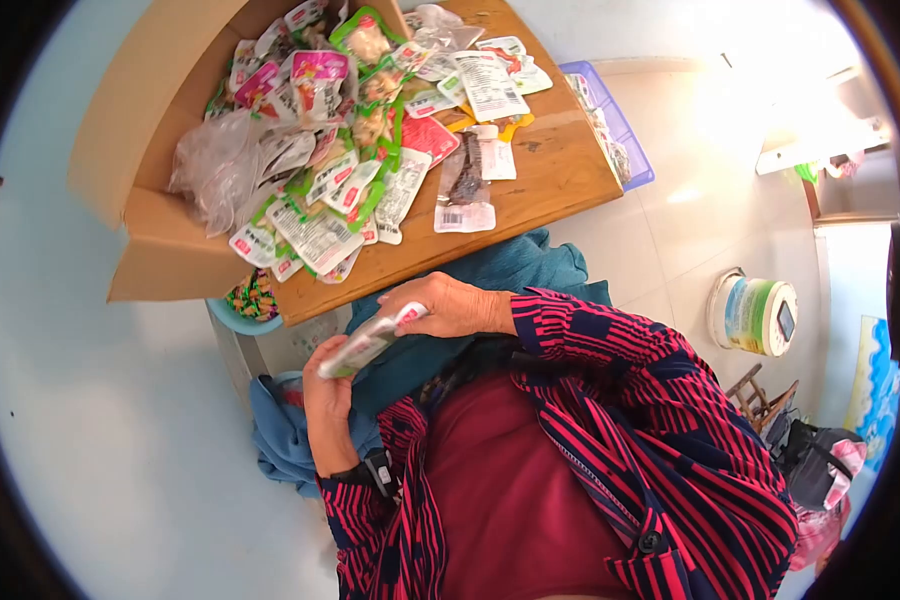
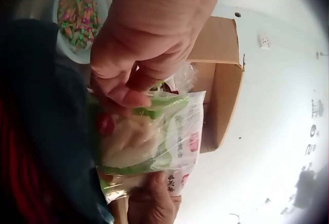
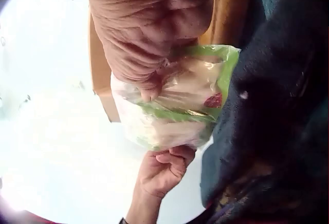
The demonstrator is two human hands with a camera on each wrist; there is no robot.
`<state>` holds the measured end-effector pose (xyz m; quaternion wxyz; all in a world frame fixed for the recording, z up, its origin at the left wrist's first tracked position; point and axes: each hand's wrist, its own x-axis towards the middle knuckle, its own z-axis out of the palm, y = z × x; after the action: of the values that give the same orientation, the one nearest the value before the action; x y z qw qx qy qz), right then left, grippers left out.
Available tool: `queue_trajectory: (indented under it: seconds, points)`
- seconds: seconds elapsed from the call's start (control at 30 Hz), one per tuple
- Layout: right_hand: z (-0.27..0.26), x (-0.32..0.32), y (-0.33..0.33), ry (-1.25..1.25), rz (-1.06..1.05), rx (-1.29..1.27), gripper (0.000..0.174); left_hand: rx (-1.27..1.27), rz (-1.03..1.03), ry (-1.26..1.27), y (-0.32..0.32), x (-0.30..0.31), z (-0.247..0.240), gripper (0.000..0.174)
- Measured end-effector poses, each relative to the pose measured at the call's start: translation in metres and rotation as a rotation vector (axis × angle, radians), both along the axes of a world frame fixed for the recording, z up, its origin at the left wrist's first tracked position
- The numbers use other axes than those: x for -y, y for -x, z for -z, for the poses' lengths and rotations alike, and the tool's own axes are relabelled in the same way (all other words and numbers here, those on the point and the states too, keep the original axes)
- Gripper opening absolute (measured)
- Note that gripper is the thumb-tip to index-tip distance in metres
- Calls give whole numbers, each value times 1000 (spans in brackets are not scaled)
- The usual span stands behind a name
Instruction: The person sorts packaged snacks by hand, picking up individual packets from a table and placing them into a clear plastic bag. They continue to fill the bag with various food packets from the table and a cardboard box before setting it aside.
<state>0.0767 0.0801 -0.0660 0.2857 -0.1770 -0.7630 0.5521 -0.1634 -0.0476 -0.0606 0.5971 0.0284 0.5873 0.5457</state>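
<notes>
Between my two hands, over the lap, are green-edged clear food packets (image 2: 136, 142) with pale pieces inside, layered together. My left hand (image 1: 327, 395) grips one end, its thumb and fingers pinching the plastic in the left wrist view. At the opposite end my right hand (image 1: 450, 305) holds the packets, thumb across the film in the right wrist view. A white printed side (image 2: 187, 131) with a red label shows along one edge. Ahead of the hands, a heap of similar packets (image 1: 315, 235) spills from a cardboard box (image 1: 185, 245).
The box lies on its side on a wooden table (image 1: 560, 170). A packet with dark contents (image 1: 465, 185) lies near the table's front edge. Below the table's left corner is a blue bowl (image 1: 235, 318) of wrapped sweets. A purple basket (image 1: 635, 165) and a bucket (image 1: 755, 315) stand right.
</notes>
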Motion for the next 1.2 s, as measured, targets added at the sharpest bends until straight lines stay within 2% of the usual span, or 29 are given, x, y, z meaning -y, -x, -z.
queue_trajectory:
  seconds: [0.03, 0.1, 0.17, 0.2, 0.23, 0.3, 0.33, 0.37, 0.47, 0.57, 0.6, 0.7, 0.87, 0.9, 0.97, 1.0, 1.07, 1.1, 1.17, 1.2]
  points:
    - [-4, -3, -5, 1, 11, -5, 32, -5, 11, 1, -2, -4, -6, 21]
    - [-18, -8, -21, 246, 150, 51, 34, 105, 77, -93, -7, -11, -17, 19]
    - [-33, -19, -47, 446, 205, -56, 37, 124, 109, -139, -19, -20, -33, 19]
    - [-57, -26, -69, 426, 308, 3, 34, 94, 174, -135, -27, -26, -42, 19]
    - [-66, -31, -92, 568, 346, -91, 31, 65, 240, -137, -34, -32, -51, 19]
    - [-74, -41, -135, 783, 614, -306, 34, 60, 277, -126, -44, -37, -55, 19]
    - [-69, -50, -160, 791, 722, -473, 31, 53, 312, -88, -48, -39, -55, 18]
    - [-62, -56, -196, 845, 729, -573, 32, 45, 346, -52, -51, -40, -54, 18]
    - [-27, -75, -278, 735, 1113, -737, 34, 25, 393, 27, -62, -45, -47, 16]
    - [31, -82, -347, 789, 1431, -693, 43, 15, 404, 115, -75, -53, -42, 15]
    - [56, -84, -363, 794, 1425, -694, 43, 9, 414, 136, -78, -55, -39, 16]
    - [119, -83, -384, 1062, 1554, -667, 45, 6, 431, 184, -86, -60, -37, 16]
    - [199, -129, -383, 1208, 1436, -657, 41, -36, 422, 269, -92, -59, -34, 17]
    - [205, -148, -381, 1216, 1425, -656, 41, -38, 418, 285, -93, -60, -34, 17]
    - [207, -189, -374, 1143, 1234, -696, 41, -47, 409, 304, -94, -60, -35, 17]
    - [205, -208, -370, 1150, 1225, -698, 41, -35, 403, 308, -94, -60, -34, 18]
    - [199, -232, -360, 1233, 1047, -647, 45, -28, 392, 324, -95, -64, -35, 20]
    - [205, -233, -356, 1243, 1044, -648, 45, -43, 394, 338, -97, -66, -36, 19]
    - [214, -235, -350, 1211, 1400, -242, 50, -60, 396, 357, -100, -71, -37, 19]
    - [223, -227, -350, 1115, 1463, -148, 52, -58, 389, 374, -100, -71, -36, 19]
